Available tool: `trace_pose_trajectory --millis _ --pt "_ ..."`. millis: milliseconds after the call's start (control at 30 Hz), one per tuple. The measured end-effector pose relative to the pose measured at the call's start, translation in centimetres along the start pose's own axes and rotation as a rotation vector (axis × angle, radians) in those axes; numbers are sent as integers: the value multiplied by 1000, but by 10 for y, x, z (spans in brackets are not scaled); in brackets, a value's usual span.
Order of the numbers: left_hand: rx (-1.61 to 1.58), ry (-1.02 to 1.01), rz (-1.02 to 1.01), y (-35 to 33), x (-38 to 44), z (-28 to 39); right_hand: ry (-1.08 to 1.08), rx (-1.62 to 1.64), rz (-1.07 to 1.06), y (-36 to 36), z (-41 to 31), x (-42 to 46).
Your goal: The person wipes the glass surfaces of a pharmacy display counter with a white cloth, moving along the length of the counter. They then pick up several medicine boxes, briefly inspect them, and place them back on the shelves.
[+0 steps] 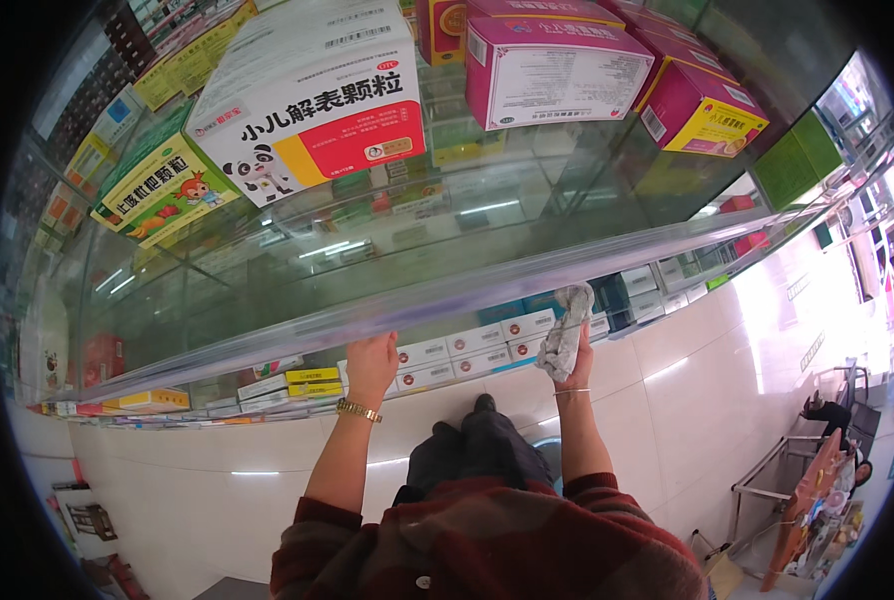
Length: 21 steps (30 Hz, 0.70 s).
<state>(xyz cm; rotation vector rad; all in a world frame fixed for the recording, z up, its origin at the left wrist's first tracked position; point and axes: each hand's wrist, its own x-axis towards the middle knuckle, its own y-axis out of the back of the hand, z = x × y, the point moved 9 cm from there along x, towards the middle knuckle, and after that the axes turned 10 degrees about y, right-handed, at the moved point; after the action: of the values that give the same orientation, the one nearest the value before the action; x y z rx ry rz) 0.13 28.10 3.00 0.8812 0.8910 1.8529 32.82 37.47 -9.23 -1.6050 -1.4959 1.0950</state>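
A crumpled grey cloth (pixel 569 334) is in my right hand (pixel 583 360), which has a thin bracelet at the wrist. This hand is just in front of the glass display counter's front edge (pixel 447 296), and the cloth's upper end reaches that edge. My left hand (pixel 372 367), with a gold-coloured watch (pixel 358 409) on the wrist, meets the same edge farther left. Its fingertips are hidden there, so its grip cannot be made out. Between the hands, stacked white medicine boxes (pixel 477 352) stand on a lower shelf.
On the glass top stand a large white medicine carton (pixel 327 97), a green-and-yellow carton (pixel 165 187) and several magenta cartons (pixel 559 71). Yellow-and-white boxes (pixel 313 382) lie low at left. Behind me at right are a metal-framed table (pixel 803 502) and a seated person (pixel 829 416).
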Motion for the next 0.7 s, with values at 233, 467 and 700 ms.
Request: trace_pose_trajectory --millis 233,467,700 --pt "92 24 32 -17 -3 -18 -362 -35 -66 36 75 28" --pt "149 -103 142 3 -1 6 -607 -110 -409 -77 203 52" --pt "106 -87 226 13 3 12 -662 12 -463 -103 231 92"
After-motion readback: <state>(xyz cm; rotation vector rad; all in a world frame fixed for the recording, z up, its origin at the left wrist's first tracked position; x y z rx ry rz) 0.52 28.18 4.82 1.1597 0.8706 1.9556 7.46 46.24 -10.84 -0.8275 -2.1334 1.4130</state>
